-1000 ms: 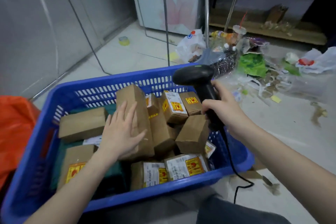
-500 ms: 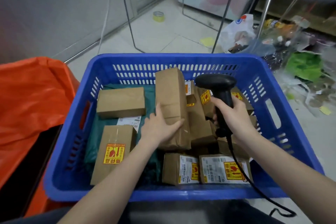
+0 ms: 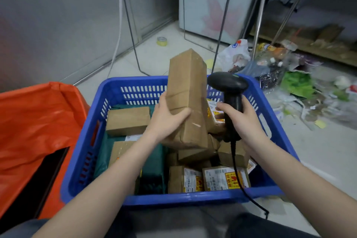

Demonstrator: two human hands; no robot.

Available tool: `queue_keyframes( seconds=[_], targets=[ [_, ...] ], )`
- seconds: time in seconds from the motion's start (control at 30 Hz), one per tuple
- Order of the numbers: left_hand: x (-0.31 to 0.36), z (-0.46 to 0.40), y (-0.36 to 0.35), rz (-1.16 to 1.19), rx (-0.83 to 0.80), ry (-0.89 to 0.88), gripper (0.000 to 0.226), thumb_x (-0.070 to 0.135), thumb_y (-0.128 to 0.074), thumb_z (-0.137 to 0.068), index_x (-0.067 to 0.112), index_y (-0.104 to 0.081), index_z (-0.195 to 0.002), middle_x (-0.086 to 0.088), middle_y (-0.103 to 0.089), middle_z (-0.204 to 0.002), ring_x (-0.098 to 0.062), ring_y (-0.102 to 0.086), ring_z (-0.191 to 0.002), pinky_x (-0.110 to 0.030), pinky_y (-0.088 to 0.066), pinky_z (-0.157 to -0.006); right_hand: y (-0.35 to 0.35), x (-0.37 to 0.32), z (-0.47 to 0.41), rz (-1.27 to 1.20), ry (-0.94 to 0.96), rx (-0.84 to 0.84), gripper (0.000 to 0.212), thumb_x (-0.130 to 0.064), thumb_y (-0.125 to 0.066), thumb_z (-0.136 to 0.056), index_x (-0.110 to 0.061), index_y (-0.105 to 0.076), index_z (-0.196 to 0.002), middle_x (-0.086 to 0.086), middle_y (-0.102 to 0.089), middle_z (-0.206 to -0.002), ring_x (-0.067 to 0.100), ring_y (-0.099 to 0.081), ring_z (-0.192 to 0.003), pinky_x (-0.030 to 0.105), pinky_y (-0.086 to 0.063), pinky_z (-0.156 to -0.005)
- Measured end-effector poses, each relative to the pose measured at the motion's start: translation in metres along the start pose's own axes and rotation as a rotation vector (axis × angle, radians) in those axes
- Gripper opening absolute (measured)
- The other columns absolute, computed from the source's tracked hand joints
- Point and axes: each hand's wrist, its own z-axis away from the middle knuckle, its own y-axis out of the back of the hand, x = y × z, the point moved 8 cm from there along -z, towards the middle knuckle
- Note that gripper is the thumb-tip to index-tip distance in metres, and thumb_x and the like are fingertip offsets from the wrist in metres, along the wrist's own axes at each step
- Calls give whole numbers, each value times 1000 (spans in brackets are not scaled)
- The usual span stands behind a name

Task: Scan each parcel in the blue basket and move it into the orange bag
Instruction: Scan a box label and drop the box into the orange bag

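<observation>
Parcel [image 3: 186,90] upright in left hand [image 3: 166,119], long axis near-vertical

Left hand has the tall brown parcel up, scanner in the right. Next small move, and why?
Probably turn the tall brown cardboard parcel in the left hand to find its label: only plain faces show, and the black handheld scanner in the right hand is beside it.

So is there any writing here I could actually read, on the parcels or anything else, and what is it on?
Nothing reads clearly.
White shipping labels with barcodes on the front parcels: print too small and blurred.
Yellow stickers with red characters on those parcels: blurred, unreadable.
Label on the parcel behind the scanner: blurred.
Tall parcel in the left hand: plain brown sides, no text showing.
White bag on the floor: a red and blue logo, no legible words.
</observation>
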Motion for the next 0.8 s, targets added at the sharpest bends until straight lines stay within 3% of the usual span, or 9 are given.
queue_keyframes(
  seconds=[0.1,0.17,0.23,0.33,0.5,0.57,0.63,0.73,0.8],
  targets=[
    [29,24,16,104,-26,-9,103,69,-65,-60,39,-18,-146,0,-38,-141,-22,-44,-124,-47,-39,-106,9,-23,17,-29,43,46,42,-29,-70,-84,-26,-54,-123,0,-65,-113,17,-64,-105,46,-52,-93],
    [44,42,22,189,-60,-24,82,57,-63,-78,37,-22,-145,1,-43,-135,-20,-49,-118,-42,-42,-98,14,-31,27,-87,40,71,48,-34,-70,-82,-29,-52,-127,-1,-64,-119,19,-61,-111,52,-47,-99],
    [52,61,27,320,-95,-4,59,46,-56,-88,36,-29,-140,-1,-52,-127,-20,-55,-109,-40,-45,-94,18,-31,35,-156,11,67,46,-33,-68,-85,-31,-51,-127,-1,-64,-119,17,-63,-107,51,-47,-98],
    [57,88,26,518,-174,23,45,51,-47,-90,27,-48,-128,-3,-66,-113,-21,-63,-100,-38,-49,-86,15,-21,48,-274,-73,-16,53,-36,-68,-84,-34,-47,-133,0,-63,-125,22,-61,-112,51,-45,-99],
    [40,102,14,833,-190,81,37,44,-37,-95,21,-66,-92,1,-73,-75,-14,-67,-72,-34,-46,-77,-1,-13,61,-417,-125,-139,54,-37,-66,-81,-29,-50,-132,-1,-68,-107,20,-65,-101,37,-51,-75],
    [36,97,14,813,-149,114,35,44,-38,-94,20,-63,-95,0,-71,-76,-16,-64,-75,-33,-47,-74,-1,-18,58,-421,-91,-131,53,-36,-67,-80,-29,-51,-130,-3,-68,-105,20,-64,-102,39,-51,-79],
    [38,86,20,714,-113,71,29,36,-38,-95,26,-57,-116,1,-68,-94,-18,-63,-88,-36,-49,-78,2,-25,55,-412,-42,-98,50,-32,-68,-79,-29,-54,-127,-2,-69,-110,20,-64,-106,41,-51,-85],
    [55,70,28,482,-104,-80,55,10,-40,-93,48,-37,-133,13,-59,-114,-14,-56,-113,-39,-45,-96,9,-34,50,-377,16,-45,44,-25,-68,-80,-28,-57,-123,-3,-70,-113,19,-64,-109,41,-50,-91],
    [64,67,30,343,-110,-156,59,7,-41,-94,47,-35,-137,18,-53,-121,-3,-51,-115,-27,-44,-91,11,-39,47,-340,42,-46,37,-20,-68,-82,-30,-59,-116,-3,-69,-112,19,-64,-109,43,-50,-94]
  ],
)
